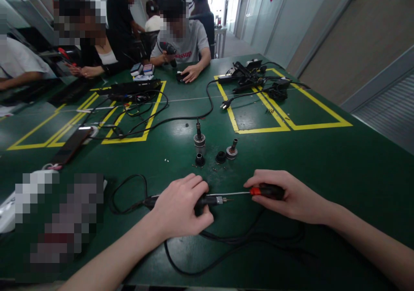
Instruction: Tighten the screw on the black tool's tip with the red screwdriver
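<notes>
My left hand [181,207] lies over a black cable plug [210,201] on the green table [323,161], holding it with its metal tip pointing right. My right hand [284,196] grips a screwdriver [267,191] with a black and red handle; its thin shaft runs left, just above the plug. The plug's black cable [126,204] loops off to the left and under my wrists. Just beyond my hands stand small connector parts: a metal piece with a cable [199,140], a black ring [199,159], a black cap [221,156] and a metal sleeve [232,151].
Yellow tape boxes [258,129] mark the table. A phone [73,144] lies at the left, a tangle of black cables and adapters [258,77] at the far right. Several people sit along the far and left edges. Loose cables [139,105] cross the middle.
</notes>
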Demonstrator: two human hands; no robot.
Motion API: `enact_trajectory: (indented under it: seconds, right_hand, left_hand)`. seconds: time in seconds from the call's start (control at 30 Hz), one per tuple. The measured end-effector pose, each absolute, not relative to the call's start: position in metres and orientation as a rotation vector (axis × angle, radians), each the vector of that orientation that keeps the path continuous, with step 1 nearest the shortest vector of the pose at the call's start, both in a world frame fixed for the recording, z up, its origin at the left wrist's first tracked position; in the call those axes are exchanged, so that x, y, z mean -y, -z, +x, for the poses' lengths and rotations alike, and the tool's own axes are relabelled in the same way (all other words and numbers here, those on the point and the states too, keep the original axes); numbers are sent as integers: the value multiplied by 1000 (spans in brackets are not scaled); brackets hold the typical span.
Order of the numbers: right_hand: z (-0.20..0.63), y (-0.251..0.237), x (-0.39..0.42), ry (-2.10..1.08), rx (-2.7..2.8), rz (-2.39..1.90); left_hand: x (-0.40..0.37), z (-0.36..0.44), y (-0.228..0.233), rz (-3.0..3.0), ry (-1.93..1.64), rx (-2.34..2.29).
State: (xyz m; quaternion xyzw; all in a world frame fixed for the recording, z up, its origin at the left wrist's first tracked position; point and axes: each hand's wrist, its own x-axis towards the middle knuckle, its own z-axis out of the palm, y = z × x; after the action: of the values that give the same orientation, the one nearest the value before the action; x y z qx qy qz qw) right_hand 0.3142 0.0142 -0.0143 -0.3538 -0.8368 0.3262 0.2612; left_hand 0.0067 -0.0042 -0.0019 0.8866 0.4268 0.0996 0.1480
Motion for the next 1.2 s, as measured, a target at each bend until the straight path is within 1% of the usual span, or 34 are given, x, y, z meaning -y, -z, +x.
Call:
enact_trajectory:
  seconds: [0.27,0.57,0.87,1.2]
  right_hand:
    - [312,16,-14,-860,2308,-985]
    - [318,29,-11,-776,2292,-965]
    - [314,19,-12,-873,2304,-992]
    - [318,29,-10,-782,2307,-1002]
  left_hand:
    - [4,7,2,2540,-270,-1228]
    - [3,8,2,2547,-246,-1221]
    - [4,8,2,2529,-258,-1224]
    - [4,8,3,2544,-259,-1216]
